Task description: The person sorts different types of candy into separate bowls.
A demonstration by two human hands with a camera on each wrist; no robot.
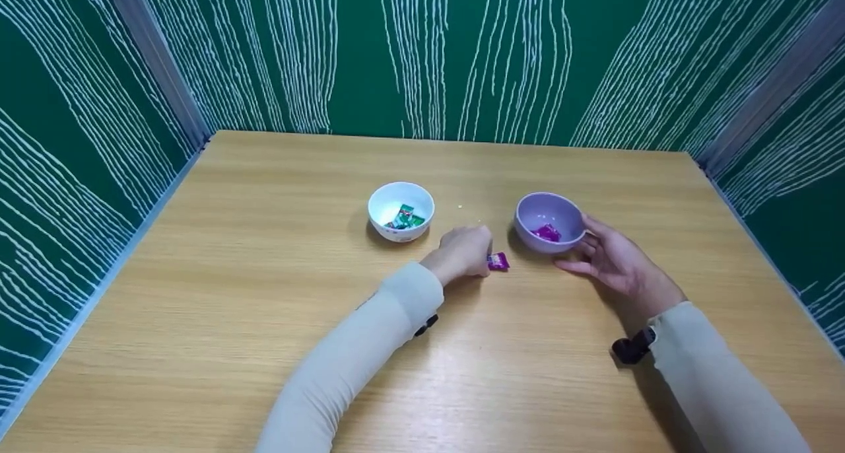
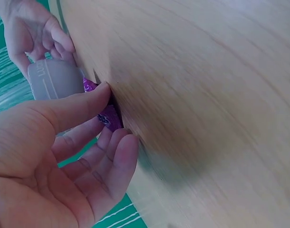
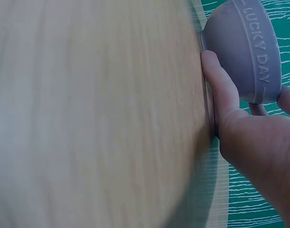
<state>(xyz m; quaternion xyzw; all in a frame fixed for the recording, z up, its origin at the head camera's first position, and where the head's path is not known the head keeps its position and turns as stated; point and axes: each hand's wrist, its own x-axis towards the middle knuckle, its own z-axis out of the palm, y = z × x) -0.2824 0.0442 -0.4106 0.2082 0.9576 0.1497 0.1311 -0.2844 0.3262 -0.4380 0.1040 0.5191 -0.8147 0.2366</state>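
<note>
My left hand (image 1: 465, 251) is low over the table, thumb and fingers pinching a purple-wrapped candy (image 1: 498, 261). In the left wrist view the thumb crosses in front of the same candy (image 2: 110, 118), hiding part of it. To its right stands an upright lilac bowl (image 1: 538, 243) with purple wrapped candy (image 1: 546, 233) inside. The right hand (image 1: 617, 258) holds this bowl's right side, thumb low near the base and fingers by the rim. Raised letters show on the bowl (image 3: 235, 52) in the right wrist view.
A white bowl (image 1: 401, 236) with several green-wrapped candies (image 1: 405, 218) stands left of the left hand. Small pale specks lie between the bowls on the wooden table (image 1: 297, 209). Green panels with white streaks (image 1: 360, 57) border the table at the back and sides.
</note>
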